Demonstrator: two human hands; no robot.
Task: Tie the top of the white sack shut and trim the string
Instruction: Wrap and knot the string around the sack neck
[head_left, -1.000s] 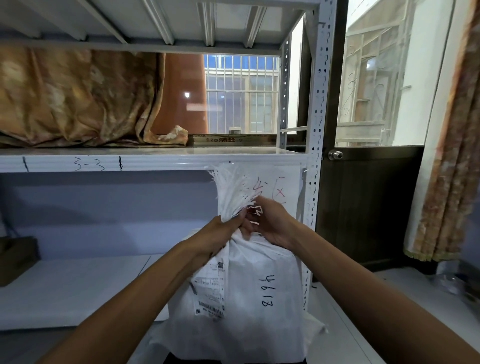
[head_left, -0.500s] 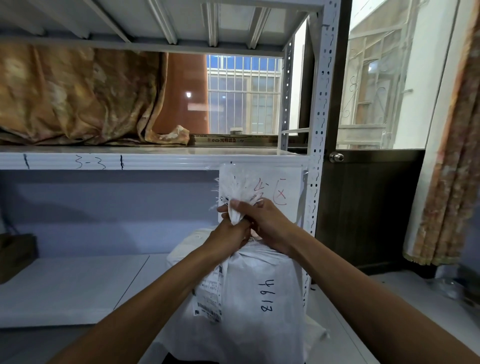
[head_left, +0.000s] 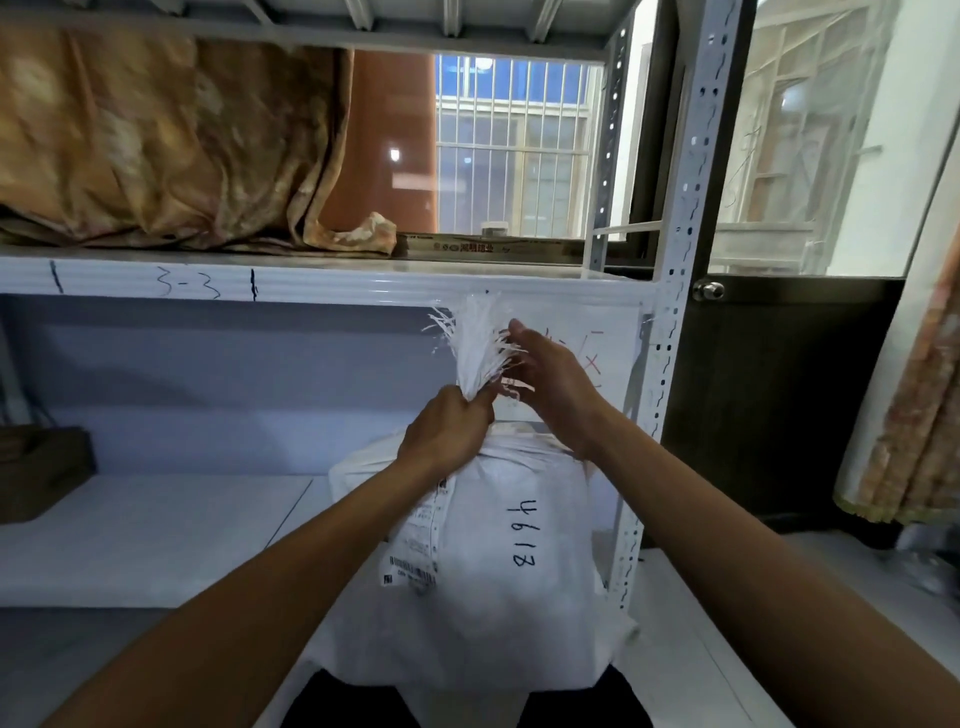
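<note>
White sack (head_left: 519, 613) was stood upright in front of the shelf rack (head_left: 311, 280), close to its right post. The gathered neck was gripped tight in the left hand (head_left: 449, 434), with the frayed top (head_left: 475, 343) fanned out above the fist. The right hand (head_left: 553, 387) was held against the fray; whether anything was pinched could not be told.

A white sack (head_left: 498, 613) is bearing black handwritten digits (head_left: 524, 535) and a black-and-white barcode label (head_left: 415, 545). Behind it, a white shelf (head_left: 337, 283) is carrying black marker numerals, a golden-brown cloth (head_left: 156, 145) is showing mottled blotches, and a white sheet (head_left: 613, 353) is showing red scribbles.
</note>
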